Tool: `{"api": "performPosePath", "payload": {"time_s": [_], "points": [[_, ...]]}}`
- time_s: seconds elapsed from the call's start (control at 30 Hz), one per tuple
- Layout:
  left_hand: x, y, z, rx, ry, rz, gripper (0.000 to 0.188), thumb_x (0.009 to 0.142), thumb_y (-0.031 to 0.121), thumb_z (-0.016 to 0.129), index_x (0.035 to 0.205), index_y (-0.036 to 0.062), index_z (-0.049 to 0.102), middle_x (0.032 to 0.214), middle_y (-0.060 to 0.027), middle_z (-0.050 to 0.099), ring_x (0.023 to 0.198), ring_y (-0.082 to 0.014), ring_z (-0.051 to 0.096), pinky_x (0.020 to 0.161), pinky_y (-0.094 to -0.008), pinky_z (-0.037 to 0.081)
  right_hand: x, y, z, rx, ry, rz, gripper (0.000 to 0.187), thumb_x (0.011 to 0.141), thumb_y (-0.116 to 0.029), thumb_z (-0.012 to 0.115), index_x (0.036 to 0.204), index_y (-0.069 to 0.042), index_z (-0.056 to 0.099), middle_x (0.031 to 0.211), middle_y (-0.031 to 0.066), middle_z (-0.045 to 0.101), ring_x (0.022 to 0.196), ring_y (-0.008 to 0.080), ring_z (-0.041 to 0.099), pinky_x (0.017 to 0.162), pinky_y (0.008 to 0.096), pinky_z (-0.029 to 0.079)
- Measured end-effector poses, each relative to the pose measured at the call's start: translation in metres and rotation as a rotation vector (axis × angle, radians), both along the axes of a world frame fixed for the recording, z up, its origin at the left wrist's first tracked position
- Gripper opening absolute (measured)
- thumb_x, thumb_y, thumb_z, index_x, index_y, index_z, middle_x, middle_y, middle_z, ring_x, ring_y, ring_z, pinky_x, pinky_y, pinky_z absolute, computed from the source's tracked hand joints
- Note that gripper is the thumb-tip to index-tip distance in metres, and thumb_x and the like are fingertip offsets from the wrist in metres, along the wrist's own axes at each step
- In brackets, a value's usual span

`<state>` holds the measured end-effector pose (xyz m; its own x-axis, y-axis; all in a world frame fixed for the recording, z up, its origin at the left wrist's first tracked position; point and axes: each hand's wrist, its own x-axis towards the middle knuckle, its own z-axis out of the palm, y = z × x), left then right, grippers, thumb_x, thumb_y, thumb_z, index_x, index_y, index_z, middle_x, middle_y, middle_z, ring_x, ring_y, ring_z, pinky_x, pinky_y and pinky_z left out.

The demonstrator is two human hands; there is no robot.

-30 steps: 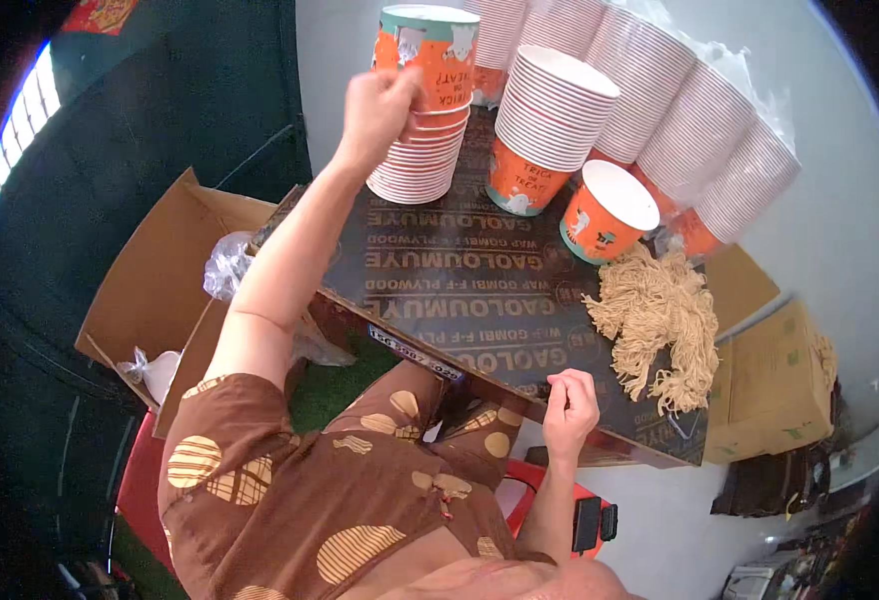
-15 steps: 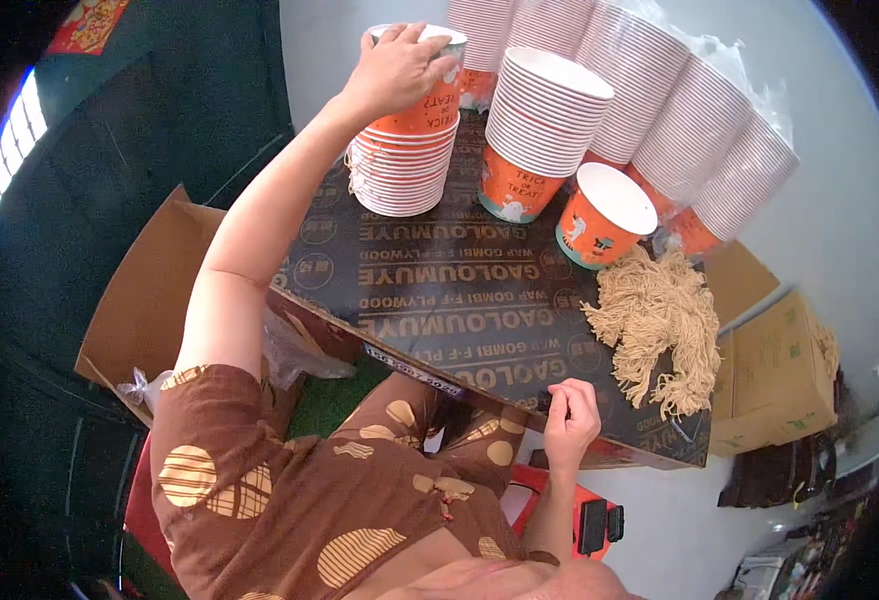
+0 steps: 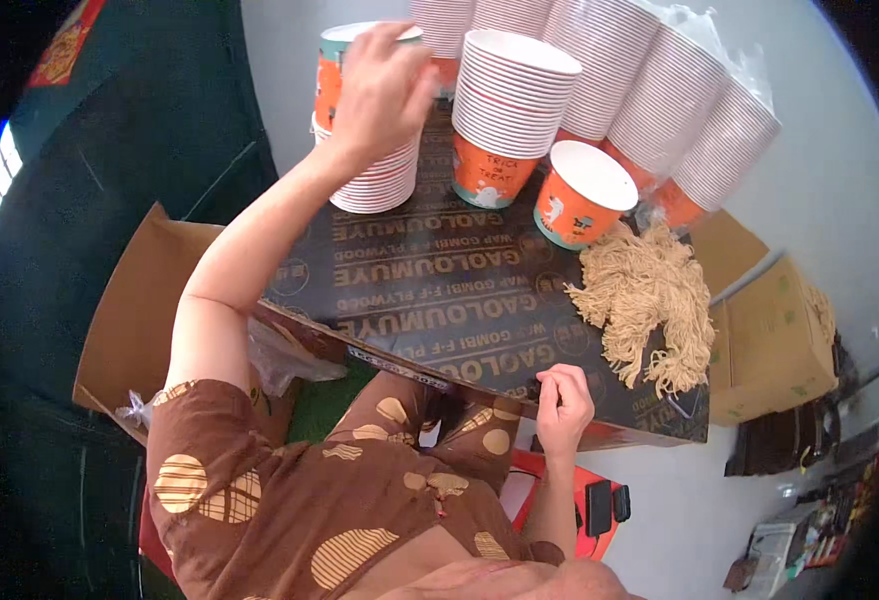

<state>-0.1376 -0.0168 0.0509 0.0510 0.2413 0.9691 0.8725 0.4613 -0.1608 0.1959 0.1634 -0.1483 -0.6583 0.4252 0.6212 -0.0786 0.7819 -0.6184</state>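
Note:
My left hand (image 3: 385, 98) is raised at the top of the left stack of orange paper buckets (image 3: 375, 190), fingers apart and partly hiding it. That stack stands upside down, its white rims low and a teal-and-orange bucket on top. My right hand (image 3: 565, 400) is curled closed at the table's near edge; whatever it may hold is hidden. Right of the left stack is an upright stack of the same buckets (image 3: 495, 165), white rims uppermost. A single open bucket (image 3: 565, 210) sits farther right, beside a bundle of tan cords (image 3: 645, 295).
Tall plastic-wrapped bucket stacks (image 3: 670, 110) line the table's back right. The dark printed plywood tabletop (image 3: 430, 290) lies before me. An open cardboard box (image 3: 130, 320) is below at left; another carton (image 3: 770, 335) with tan cords stands at right. A red stool (image 3: 610, 540) is beside me.
My left hand has come off the top of the left stack, shifting down and nearer me with fingers spread. My right hand stays curled at the edge. The view has turned slightly.

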Motion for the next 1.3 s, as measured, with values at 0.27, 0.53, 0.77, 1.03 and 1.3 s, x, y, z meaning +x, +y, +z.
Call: {"api": "performPosePath", "payload": {"time_s": [0.27, 0.53, 0.77, 1.03, 1.3], "points": [[0.052, 0.095, -0.056, -0.489, -0.406, -0.486, 0.011, 0.083, 0.008, 0.062, 0.090, 0.0004, 0.064, 0.095, -0.0146, 0.062, 0.084, -0.0355, 0.065, 0.071, -0.0435, 0.055, 0.003, 0.001, 0.002, -0.073, 0.004, 0.023, 0.008, 0.086, 0.001, 0.058, 0.084, 0.002, 0.066, 0.086, 0.0114, 0.063, 0.074, 0.0211, 0.062, 0.067, 0.0295, 0.049], [0.046, 0.182, -0.076, -0.703, -0.396, -0.311, 0.023, 0.085, 0.005, 0.056, 0.106, -0.0030, 0.061, 0.104, -0.0170, 0.065, 0.080, -0.0372, 0.067, 0.071, -0.0471, 0.056, 0.004, 0.002, 0.002, -0.045, 0.017, 0.039, 0.005, 0.083, -0.003, 0.063, 0.081, -0.003, 0.067, 0.085, 0.0100, 0.065, 0.075, 0.0264, 0.065, 0.066, 0.0335, 0.051], [0.033, 0.205, -0.079, -0.788, -0.425, -0.195, 0.014, 0.087, 0.013, 0.057, 0.086, 0.0008, 0.064, 0.079, -0.0195, 0.067, 0.074, -0.0386, 0.067, 0.066, -0.0492, 0.054, 0.004, 0.002, 0.002, -0.044, 0.005, 0.038, 0.005, 0.083, -0.004, 0.063, 0.080, -0.005, 0.067, 0.086, 0.0086, 0.065, 0.072, 0.0263, 0.065, 0.064, 0.0343, 0.050], [0.065, 0.148, -0.067, -0.616, -0.347, -0.289, 0.011, 0.084, 0.014, 0.063, 0.083, 0.0031, 0.062, 0.075, -0.0156, 0.064, 0.070, -0.0348, 0.067, 0.060, -0.0433, 0.054, 0.007, 0.001, 0.004, -0.045, 0.003, 0.074, 0.004, 0.082, -0.003, 0.064, 0.080, -0.005, 0.067, 0.085, 0.0087, 0.064, 0.072, 0.0267, 0.064, 0.064, 0.0346, 0.050], [0.111, 0.037, -0.065, -0.566, -0.497, -0.443, 0.009, 0.083, 0.004, 0.065, 0.091, 0.0015, 0.061, 0.083, -0.0162, 0.063, 0.075, -0.0369, 0.065, 0.063, -0.0406, 0.051, 0.006, 0.005, 0.003, -0.018, 0.061, 0.092, 0.003, 0.082, 0.000, 0.063, 0.082, -0.002, 0.066, 0.083, 0.0106, 0.063, 0.071, 0.0275, 0.063, 0.064, 0.0350, 0.050]]}}
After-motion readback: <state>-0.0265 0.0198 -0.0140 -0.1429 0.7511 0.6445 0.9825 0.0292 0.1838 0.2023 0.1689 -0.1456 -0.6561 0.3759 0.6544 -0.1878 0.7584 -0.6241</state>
